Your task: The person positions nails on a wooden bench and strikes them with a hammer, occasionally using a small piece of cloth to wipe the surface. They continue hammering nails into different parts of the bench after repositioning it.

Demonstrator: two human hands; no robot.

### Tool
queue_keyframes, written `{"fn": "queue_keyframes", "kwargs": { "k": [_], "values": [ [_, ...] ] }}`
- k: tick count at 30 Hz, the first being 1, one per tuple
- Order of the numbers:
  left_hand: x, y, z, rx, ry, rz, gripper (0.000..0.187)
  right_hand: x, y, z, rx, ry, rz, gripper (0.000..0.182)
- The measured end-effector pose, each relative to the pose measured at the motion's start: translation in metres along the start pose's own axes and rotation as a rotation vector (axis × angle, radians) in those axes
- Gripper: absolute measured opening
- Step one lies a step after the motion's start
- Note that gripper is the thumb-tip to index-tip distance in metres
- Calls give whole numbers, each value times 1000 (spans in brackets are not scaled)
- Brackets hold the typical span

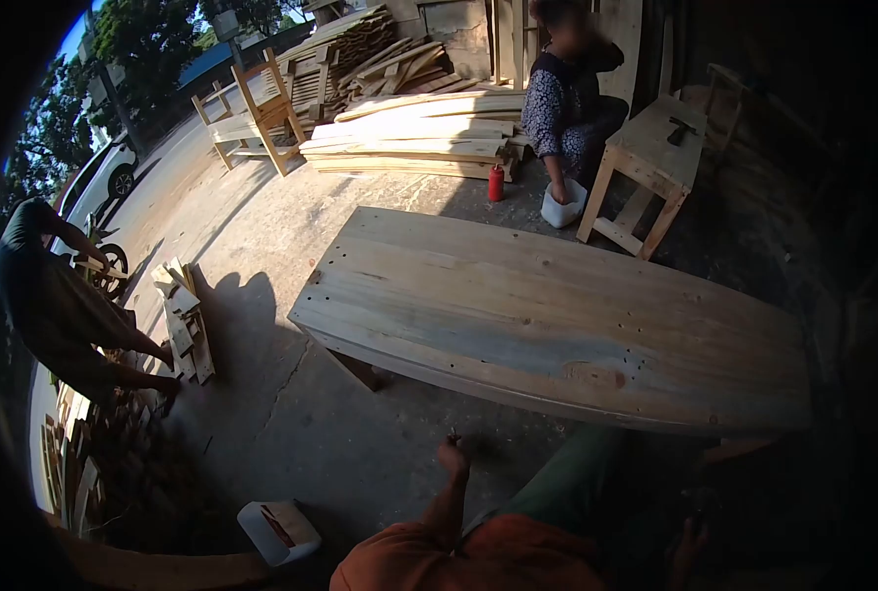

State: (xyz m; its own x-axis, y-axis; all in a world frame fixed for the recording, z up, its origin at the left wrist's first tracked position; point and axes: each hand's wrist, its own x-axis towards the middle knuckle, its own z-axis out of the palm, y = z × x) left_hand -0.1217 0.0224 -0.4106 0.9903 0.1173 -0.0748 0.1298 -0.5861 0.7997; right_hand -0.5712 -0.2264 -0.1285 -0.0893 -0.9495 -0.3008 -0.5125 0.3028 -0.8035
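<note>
My left hand (452, 455) is closed in front of the near side of a long wooden table (439, 261), with a small dark thing jutting from its fingers that I cannot make out. Deep shadow covers my right hand (693, 542) at the lower right. Its fingers look curled round something dark whose kind is hidden. Both hands are apart from the tabletop, which carries several small dark holes and a bluish stain along its near edge.
A cut white container (279, 532) lies on the floor at lower left. Beyond the table, a seated person (572, 98) reaches into a white tub (563, 205) by a red bottle (496, 183) and small bench (655, 148). Another person (60, 295) bends over wood pieces (185, 320). Planks (409, 148) are stacked behind.
</note>
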Motion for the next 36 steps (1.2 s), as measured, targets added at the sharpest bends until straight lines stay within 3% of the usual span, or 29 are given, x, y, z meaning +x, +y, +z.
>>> {"fn": "queue_keyframes", "kwargs": {
  "k": [1,3,4,5,7,11,13,15,17,18,19,21,22,24,27,29,31,35,36],
  "values": [
    [4,-4,-1,7,-16,4,24,1,10,0,131,140,-29,42],
    [5,-12,-4,73,3,65,24,-8,-7,-17,99,54,-66,38],
    [4,-5,-11,2,-92,-16,21,-14,-28,-24,110,4,-100,45],
    [4,1,-25,-53,-195,-104,19,-19,-50,-17,162,129,-108,44],
    [9,-11,-27,-462,-327,-331,15,-12,-97,-18,208,77,-258,38],
    [4,3,-60,-485,-573,-482,15,22,-182,2,470,-24,-553,25],
    [-7,1,-70,-340,-636,-453,20,56,-205,13,454,-115,-631,16],
    [-15,-4,-80,-513,-801,-413,27,96,-217,30,436,-178,-618,17],
    [-35,24,-97,-519,-812,-543,30,114,-217,41,423,-264,-602,20],
    [-25,-24,-100,-338,-904,-223,36,114,-223,40,337,-291,-551,20],
    [-51,52,-121,-227,-792,-529,29,117,-229,39,245,-320,-504,21],
    [-54,16,-144,21,-901,-23,25,125,-229,42,277,-382,-428,21],
    [-59,36,-157,36,-929,-28,25,124,-231,42,260,-378,-392,20],
    [-76,85,-184,71,-749,-525,27,125,-240,35,223,-367,-327,19],
    [-95,151,-227,126,-753,-510,36,136,-240,35,235,-410,-239,19],
    [-107,206,-257,187,-781,-451,30,144,-221,39,268,-395,-193,18],
    [-118,264,-281,-15,-767,-492,27,124,-241,3,313,-384,-151,18],
    [-129,374,-291,0,-737,-463,24,88,-283,-89,378,-222,0,15],
    [-134,398,-285,154,-726,-371,23,87,-287,-118,378,-221,5,15]
  ]
}}
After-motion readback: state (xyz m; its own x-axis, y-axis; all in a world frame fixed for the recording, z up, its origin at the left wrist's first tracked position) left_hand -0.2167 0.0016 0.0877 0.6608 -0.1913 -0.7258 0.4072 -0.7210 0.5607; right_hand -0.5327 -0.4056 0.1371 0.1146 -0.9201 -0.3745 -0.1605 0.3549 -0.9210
